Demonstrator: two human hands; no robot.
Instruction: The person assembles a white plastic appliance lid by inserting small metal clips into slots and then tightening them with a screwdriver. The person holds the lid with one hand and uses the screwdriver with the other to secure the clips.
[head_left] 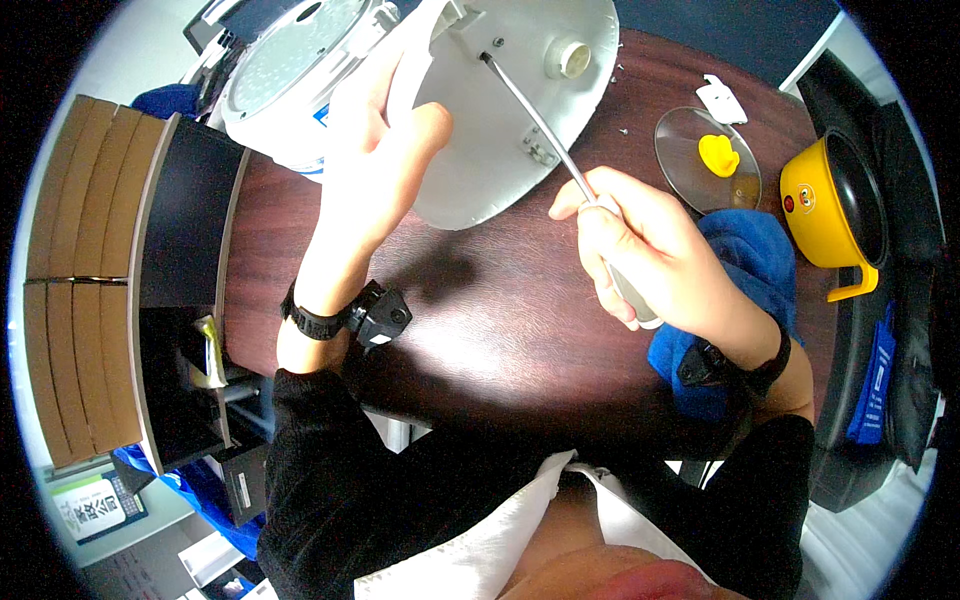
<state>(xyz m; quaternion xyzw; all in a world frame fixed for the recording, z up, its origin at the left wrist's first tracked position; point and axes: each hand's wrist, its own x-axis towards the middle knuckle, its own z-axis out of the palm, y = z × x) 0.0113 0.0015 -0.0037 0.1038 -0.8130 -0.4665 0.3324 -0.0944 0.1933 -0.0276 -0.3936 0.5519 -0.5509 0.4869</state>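
A white cover point(480, 165) is being gripped by the left fingers point(432, 125), a screwdriver point(537, 120) by the right fingers point(602, 228), tip slippage being risked should the cover tilt.

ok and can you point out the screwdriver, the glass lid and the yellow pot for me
Screwdriver point(540, 127): head view, on its metal shaft
Glass lid point(717, 156): head view, on its yellow knob
Yellow pot point(818, 226): head view, on its outer wall

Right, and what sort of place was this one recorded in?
Possibly an office or small workroom: there's a dark wood-grain table, brown boxes lined up at the left, and a screwdriver in the person's right hand.
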